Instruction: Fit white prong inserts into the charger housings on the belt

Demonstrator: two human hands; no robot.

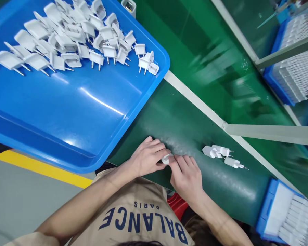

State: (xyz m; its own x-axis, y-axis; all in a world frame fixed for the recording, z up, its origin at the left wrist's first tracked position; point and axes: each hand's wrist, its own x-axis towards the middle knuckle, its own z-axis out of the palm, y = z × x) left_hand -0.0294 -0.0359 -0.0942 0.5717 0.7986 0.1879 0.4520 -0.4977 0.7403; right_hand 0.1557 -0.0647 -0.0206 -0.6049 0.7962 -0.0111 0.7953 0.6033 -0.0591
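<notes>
White piece point(166, 159), pinched in both hands point(148, 156), is mostly hidden, its shape unclear.

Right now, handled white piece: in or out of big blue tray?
Out: white piece sits between left hand and right hand, beside the big blue tray.

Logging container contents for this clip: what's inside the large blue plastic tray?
Many white plastic two-pin plug pieces lie heaped toward the far side of the blue tray. Overlapping pieces cover the heap's lower layers and the tray floor beneath, so those can't be seen.
</notes>
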